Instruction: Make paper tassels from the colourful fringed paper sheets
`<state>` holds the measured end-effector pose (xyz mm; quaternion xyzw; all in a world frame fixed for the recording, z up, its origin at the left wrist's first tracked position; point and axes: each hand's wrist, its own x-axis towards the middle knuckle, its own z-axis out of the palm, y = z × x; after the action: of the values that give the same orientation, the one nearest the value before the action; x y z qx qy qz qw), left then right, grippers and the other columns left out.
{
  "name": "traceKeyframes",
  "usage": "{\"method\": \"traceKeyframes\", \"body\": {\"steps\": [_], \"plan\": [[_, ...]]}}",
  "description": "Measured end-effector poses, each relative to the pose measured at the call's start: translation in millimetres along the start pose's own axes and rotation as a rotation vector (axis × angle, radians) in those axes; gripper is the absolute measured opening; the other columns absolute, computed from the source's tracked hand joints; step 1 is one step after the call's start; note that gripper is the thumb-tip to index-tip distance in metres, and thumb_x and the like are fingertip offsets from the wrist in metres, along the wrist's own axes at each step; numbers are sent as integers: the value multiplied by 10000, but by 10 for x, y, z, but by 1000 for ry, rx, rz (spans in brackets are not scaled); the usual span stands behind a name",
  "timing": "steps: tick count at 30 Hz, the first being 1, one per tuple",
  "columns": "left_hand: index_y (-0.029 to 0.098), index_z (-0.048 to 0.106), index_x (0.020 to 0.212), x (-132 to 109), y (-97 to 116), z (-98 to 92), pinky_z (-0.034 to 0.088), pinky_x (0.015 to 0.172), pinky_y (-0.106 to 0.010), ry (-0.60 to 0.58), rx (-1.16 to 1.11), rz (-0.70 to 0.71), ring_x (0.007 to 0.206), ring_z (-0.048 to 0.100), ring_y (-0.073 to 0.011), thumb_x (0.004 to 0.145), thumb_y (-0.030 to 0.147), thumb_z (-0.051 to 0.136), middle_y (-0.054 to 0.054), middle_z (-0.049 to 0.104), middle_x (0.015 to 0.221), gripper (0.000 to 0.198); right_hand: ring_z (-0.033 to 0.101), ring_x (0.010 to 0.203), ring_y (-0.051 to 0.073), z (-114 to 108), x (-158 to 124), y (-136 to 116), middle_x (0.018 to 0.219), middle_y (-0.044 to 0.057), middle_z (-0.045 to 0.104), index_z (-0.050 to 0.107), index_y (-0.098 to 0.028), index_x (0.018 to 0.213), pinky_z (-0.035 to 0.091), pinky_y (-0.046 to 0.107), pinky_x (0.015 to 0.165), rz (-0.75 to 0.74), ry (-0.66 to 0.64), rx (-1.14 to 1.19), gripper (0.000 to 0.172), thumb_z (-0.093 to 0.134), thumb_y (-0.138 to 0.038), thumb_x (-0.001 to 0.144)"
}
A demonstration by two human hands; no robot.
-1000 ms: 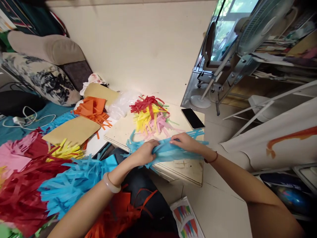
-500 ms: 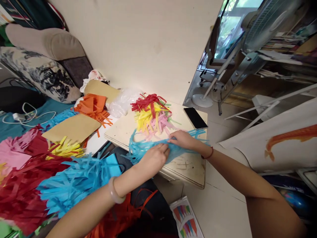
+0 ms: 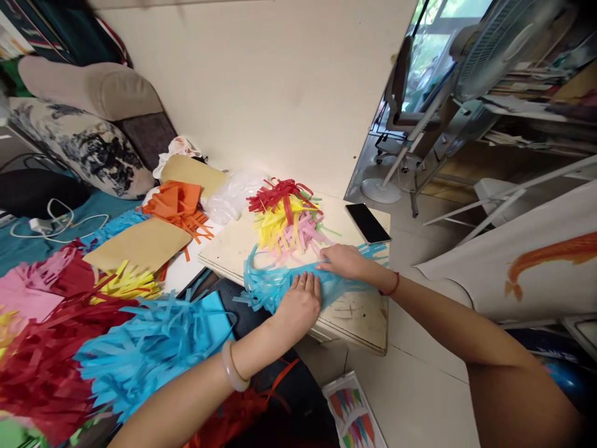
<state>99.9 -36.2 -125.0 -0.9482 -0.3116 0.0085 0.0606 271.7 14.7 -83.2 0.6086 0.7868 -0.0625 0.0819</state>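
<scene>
A blue fringed tissue paper [image 3: 265, 283] lies across the small wooden table [image 3: 359, 311], its cut strips spreading to both ends. On its middle part rests my left hand [image 3: 301, 302], fingers stretched out and pressed flat. My right hand [image 3: 345, 261] is closed at the paper's upper edge, fingertips pinching it close to my left fingers. Just beyond the blue paper sits a pile of red tissue strips [image 3: 282, 196], yellow strips [image 3: 273, 225] and pink strips [image 3: 303, 230], with a little green beneath.
A black phone [image 3: 368, 223] lies at the table's right side. To my left are blue fringe bundles [image 3: 158, 348], red fringes [image 3: 46, 367], orange fringes [image 3: 180, 202] and a tan paper sheet [image 3: 137, 246]. A white panel [image 3: 280, 93] stands behind the table. A picture box [image 3: 354, 410] is on the floor.
My left hand has gone from curled fingers to lying flat on the blue paper. My right hand stays at almost the same spot on the paper's edge.
</scene>
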Motion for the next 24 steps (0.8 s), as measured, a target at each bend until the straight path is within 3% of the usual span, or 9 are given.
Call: {"method": "traceKeyframes", "body": {"steps": [5,10,12,15,18,21,23,24], "plan": [[-27,555,1208,81,-61,-71,437,965,-447,13,-30,25,1063,629,-296,890,41,418,-254,636,1129,353,538,1042,326,58,-359,71,1082,225,611,580,-72,1091,369,402,829,119,215,-148,247,470,-182,899],[-8,635,1022,185,-108,-81,462,891,-396,11,-17,33,885,652,-250,849,-3,458,-197,665,887,247,501,1078,260,272,-445,-132,1200,128,589,591,-133,1135,360,377,892,-315,329,-98,292,515,-193,860],[-5,636,1010,201,-119,-67,471,864,-378,13,-5,36,879,647,-248,842,-10,458,-195,662,878,245,507,1061,246,372,-400,-200,1176,121,607,597,-122,1136,357,372,895,-333,352,-120,285,489,-184,879],[-3,644,951,198,-128,-45,487,803,-355,15,1,25,826,646,-240,844,-1,457,-189,654,859,215,525,1014,226,456,-392,-71,1109,110,643,636,-139,1059,350,361,886,-234,369,-177,254,427,-141,914],[6,647,885,186,-122,-33,496,758,-351,19,-13,6,779,645,-238,846,8,461,-184,644,838,190,527,998,254,415,-550,347,1118,139,641,637,-125,1061,348,381,849,-91,395,-206,263,447,-108,880],[21,640,860,178,-112,-33,500,739,-356,26,-42,-12,761,642,-237,845,8,463,-177,633,824,178,553,944,276,258,-791,748,1039,172,650,635,-100,1066,355,379,781,214,363,-296,300,411,-74,867],[28,636,853,174,-109,-36,502,731,-361,29,-59,-23,753,639,-237,844,9,466,-172,627,813,171,571,920,286,149,-885,798,1003,200,648,638,-72,1050,362,394,784,361,363,-344,321,371,-57,871],[30,635,850,173,-109,-38,502,730,-365,30,-64,-26,748,638,-237,843,9,467,-170,626,809,170,573,938,293,112,-891,737,1026,212,643,633,-65,1064,367,409,806,333,376,-335,320,375,-68,875]]}}
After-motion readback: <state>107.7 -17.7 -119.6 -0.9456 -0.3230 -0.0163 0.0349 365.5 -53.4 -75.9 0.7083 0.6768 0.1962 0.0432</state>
